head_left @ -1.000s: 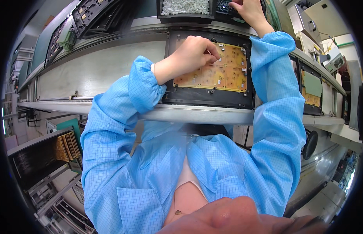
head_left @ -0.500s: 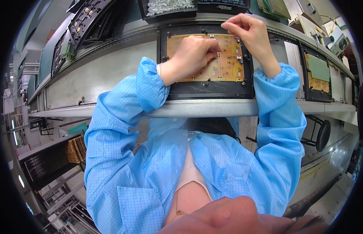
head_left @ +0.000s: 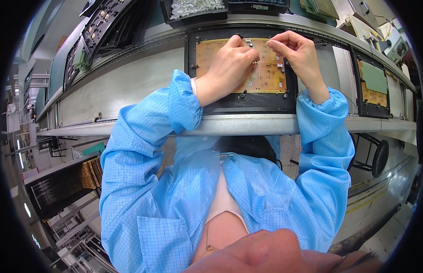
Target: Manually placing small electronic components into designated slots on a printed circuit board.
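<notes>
A yellow-brown circuit board panel [head_left: 269, 78] lies in a black carrier frame [head_left: 211, 107] on the bench rail in front of me. My left hand [head_left: 229, 63] is over the panel's middle, fingers curled and pressed together at the tips; whatever they hold, if anything, is hidden. My right hand [head_left: 297, 51] hovers over the upper right of the panel, thumb and forefinger pinched. I cannot make out anything in that pinch. A small white part [head_left: 280, 67] sits near the panel's right side, and a small dark round part [head_left: 251, 45] stands between my hands.
Behind the frame stands a black bin of white parts [head_left: 197, 8], with another dark bin [head_left: 259, 8] beside it. To the right, a second carrier [head_left: 374, 82] holds a board with a green sheet. Black racks [head_left: 107, 22] lean at the far left.
My right hand has come down and slightly right, closer to the panel. My left hand has shifted a little right, its fingers more curled and its knuckles higher.
</notes>
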### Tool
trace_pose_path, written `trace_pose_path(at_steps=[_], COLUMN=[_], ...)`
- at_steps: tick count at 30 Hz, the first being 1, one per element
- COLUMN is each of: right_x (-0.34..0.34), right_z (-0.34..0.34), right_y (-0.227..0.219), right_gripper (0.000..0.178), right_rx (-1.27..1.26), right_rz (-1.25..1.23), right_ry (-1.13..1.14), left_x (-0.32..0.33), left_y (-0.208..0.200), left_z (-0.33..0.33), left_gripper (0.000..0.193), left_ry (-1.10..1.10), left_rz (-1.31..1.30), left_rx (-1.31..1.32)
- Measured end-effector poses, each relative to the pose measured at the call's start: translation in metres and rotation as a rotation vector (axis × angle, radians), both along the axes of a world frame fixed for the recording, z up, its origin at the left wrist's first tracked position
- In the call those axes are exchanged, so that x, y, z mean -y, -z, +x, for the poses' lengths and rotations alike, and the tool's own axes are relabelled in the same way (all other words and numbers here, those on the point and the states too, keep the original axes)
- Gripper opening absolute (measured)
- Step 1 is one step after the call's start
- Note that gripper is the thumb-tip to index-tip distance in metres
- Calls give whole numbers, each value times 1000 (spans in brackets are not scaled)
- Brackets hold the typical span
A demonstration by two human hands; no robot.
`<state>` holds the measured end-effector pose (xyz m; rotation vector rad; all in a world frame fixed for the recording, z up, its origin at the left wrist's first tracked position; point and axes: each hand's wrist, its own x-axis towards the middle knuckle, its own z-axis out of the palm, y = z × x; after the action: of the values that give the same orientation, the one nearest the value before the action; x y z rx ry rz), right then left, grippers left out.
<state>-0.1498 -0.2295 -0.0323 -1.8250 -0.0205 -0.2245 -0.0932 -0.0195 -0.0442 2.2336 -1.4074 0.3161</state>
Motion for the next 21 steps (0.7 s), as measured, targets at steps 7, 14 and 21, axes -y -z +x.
trace_pose_path(at_steps=[7, 14, 21], right_x=[6, 7, 0], right_z=[-16, -31, -38], right_y=[0, 6, 0], right_gripper=[19, 19, 16], right_rx=[-156, -220, -308], right_rz=[122, 70, -4], right_ry=[-90, -145, -92], left_x=[-2, -22, -1], left_y=[35, -18, -14], left_z=[36, 146, 169], left_gripper=[4, 13, 13], left_ry=[69, -415, -493], left_rz=[-222, 63, 81], left_rx=[-341, 394, 187])
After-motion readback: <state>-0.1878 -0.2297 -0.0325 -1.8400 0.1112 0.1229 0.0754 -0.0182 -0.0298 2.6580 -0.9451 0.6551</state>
